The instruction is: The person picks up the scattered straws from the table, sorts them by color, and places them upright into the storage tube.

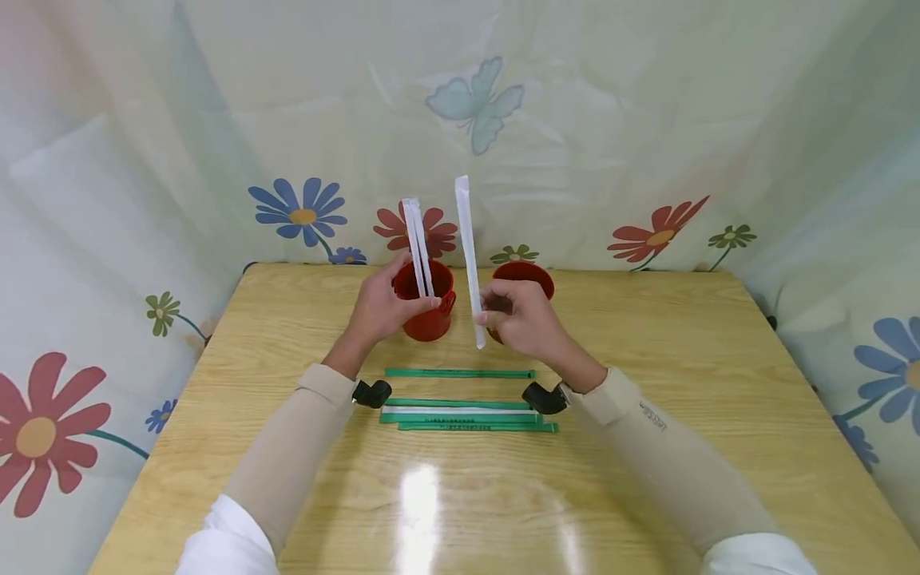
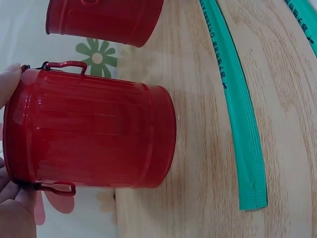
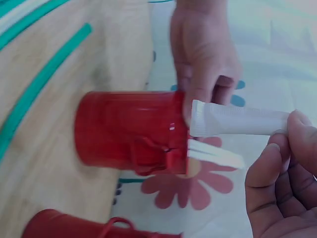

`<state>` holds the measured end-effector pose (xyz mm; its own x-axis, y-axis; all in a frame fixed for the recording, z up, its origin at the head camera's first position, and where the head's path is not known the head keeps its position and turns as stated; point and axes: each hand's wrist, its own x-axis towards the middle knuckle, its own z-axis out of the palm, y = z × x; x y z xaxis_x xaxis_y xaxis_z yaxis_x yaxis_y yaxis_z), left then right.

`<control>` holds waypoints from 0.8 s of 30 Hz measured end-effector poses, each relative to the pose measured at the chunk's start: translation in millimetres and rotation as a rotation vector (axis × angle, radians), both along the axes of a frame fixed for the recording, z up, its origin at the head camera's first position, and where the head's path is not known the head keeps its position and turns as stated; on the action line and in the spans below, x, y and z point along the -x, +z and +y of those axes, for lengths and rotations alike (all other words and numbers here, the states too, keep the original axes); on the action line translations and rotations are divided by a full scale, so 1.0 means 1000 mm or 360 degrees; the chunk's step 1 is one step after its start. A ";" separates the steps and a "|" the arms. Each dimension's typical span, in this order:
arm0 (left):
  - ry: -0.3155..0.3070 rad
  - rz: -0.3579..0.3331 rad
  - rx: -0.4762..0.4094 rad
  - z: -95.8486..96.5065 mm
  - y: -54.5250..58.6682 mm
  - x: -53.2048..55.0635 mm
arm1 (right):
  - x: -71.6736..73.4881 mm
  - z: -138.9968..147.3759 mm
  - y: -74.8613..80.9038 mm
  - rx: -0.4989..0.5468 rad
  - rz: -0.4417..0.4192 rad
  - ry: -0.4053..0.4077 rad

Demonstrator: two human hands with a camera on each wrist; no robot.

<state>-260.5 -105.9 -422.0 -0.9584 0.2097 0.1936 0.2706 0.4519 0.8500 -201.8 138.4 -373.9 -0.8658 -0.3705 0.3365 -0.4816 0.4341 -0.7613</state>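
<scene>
My left hand (image 1: 383, 299) grips the rim of the left red bucket (image 1: 429, 326), thumb on the near side, fingers around the far side. Inside that bucket stand two white paper-wrapped straws (image 1: 418, 239), leaning slightly. Between thumb and fingers my right hand (image 1: 525, 319) pinches another white paper-wrapped straw (image 1: 468, 247) near its lower end. It is held nearly upright, to the right of the left bucket. In the right wrist view this straw's lower end (image 3: 213, 119) appears close to the bucket's mouth. Behind my right hand is a second red bucket (image 1: 549, 289), partly hidden.
Several green-wrapped strips lie crosswise on the wooden table, a single green strip (image 1: 460, 374) nearer the buckets and others below it. A white strip (image 1: 460, 411) lies among the green ones. A flowered curtain (image 1: 575, 160) hangs behind the table's far edge.
</scene>
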 end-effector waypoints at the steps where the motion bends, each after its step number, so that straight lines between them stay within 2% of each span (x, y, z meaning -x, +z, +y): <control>1: -0.0007 0.0006 -0.0009 0.000 0.000 0.001 | 0.002 -0.002 0.002 0.0001 0.0018 -0.0020; 4: -0.0026 0.0024 -0.0020 0.003 -0.001 0.003 | 0.009 -0.006 0.010 0.0004 0.0040 -0.0068; 12: -0.0041 0.0061 -0.0033 0.005 -0.001 0.006 | 0.032 -0.023 0.028 0.0108 -0.0002 -0.0137; 21: -0.0009 0.0037 -0.0005 0.001 -0.002 0.005 | 0.059 -0.041 0.025 0.0008 0.0022 -0.0288; 24: -0.0015 0.0045 -0.0011 0.001 -0.002 0.005 | 0.066 -0.045 0.021 -0.0029 0.0028 -0.0296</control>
